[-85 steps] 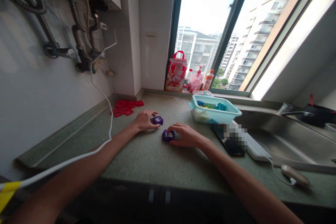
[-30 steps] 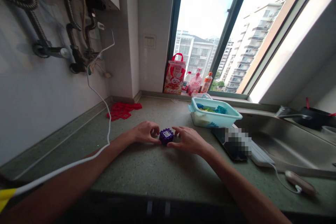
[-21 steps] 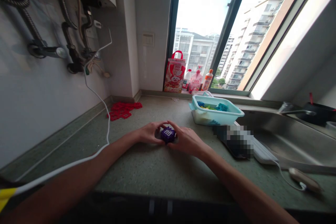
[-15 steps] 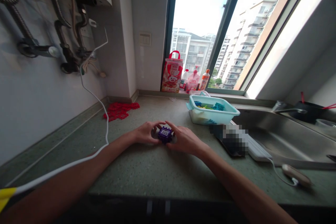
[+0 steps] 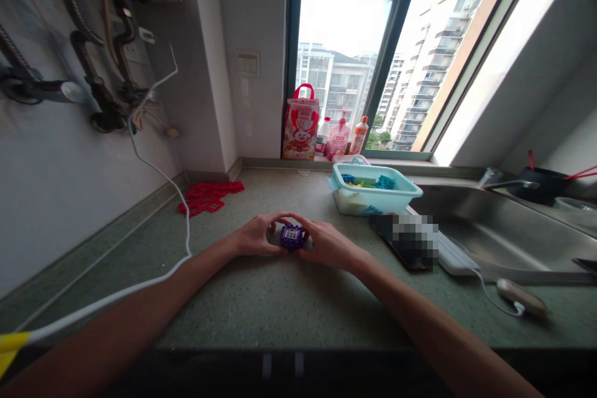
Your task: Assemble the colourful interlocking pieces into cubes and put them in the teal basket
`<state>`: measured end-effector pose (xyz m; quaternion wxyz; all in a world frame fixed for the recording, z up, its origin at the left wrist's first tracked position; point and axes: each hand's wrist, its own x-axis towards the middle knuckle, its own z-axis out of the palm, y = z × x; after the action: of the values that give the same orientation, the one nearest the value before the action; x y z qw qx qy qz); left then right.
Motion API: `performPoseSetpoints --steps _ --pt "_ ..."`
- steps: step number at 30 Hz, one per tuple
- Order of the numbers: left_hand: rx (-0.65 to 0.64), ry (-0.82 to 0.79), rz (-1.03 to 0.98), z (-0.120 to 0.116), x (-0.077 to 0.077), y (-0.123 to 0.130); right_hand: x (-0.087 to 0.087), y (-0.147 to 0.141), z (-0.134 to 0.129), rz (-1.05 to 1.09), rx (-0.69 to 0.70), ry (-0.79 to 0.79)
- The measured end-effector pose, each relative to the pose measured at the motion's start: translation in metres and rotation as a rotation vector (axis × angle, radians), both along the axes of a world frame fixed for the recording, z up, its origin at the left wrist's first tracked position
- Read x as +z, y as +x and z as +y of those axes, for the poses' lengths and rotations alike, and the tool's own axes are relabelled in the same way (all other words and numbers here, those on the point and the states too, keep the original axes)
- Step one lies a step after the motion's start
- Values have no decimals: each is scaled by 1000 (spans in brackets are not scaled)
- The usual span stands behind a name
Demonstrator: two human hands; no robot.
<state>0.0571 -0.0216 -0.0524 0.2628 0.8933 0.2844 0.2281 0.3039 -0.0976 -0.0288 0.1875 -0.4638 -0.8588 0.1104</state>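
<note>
Between my two hands, at the middle of the counter, is a small purple toy building block (image 5: 292, 236) with knobbly edges and a pale grid-like pattern on its face. My left hand (image 5: 257, 236) grips it from the left, thumb low and fingers curved over the top. From the right, my right hand (image 5: 326, 244) closes on it with thumb and fingers. The fingertips meet around the block and partly cover its sides. Behind and to the right stands a light-blue plastic tub (image 5: 380, 199) holding blue, green and yellow pieces.
Red linked pieces (image 5: 209, 197) lie at the back left, near a white cable (image 5: 187, 224) crossing my left forearm. Right of my hands are a dark phone-like slab (image 5: 405, 249), a white power strip (image 5: 454, 255) and a steel sink (image 5: 504, 224). Bottles (image 5: 339, 138) line the windowsill.
The view has shifted slightly, moving the background left and up. Both hands keep hold of the purple block, which is tilted a little differently; the fingertips have closed nearer together above it.
</note>
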Motion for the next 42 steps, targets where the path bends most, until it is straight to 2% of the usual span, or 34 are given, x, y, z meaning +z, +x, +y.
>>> performPoseSetpoints --steps 8,12,22,26,28,33,37,42 --pt "-12 -10 -13 -1 -4 4 0 3 0 7 2 5" --pt "25 29 31 -6 -1 7 -1 3 2 13 -8 47" --pt "32 37 60 -9 6 6 5 8 3 18 -34 7" --pt "67 188 159 -6 17 -2 8 19 4 -129 -154 -54" --pt "64 236 228 -6 20 -5 8 23 5 -216 -148 -63" --pt "-43 138 224 -13 19 3 3 20 5 -231 -42 18" --pt "-37 124 201 -13 15 9 0 15 4 -222 -33 46" --pt "17 33 190 -11 13 7 0 14 6 -220 -34 51"
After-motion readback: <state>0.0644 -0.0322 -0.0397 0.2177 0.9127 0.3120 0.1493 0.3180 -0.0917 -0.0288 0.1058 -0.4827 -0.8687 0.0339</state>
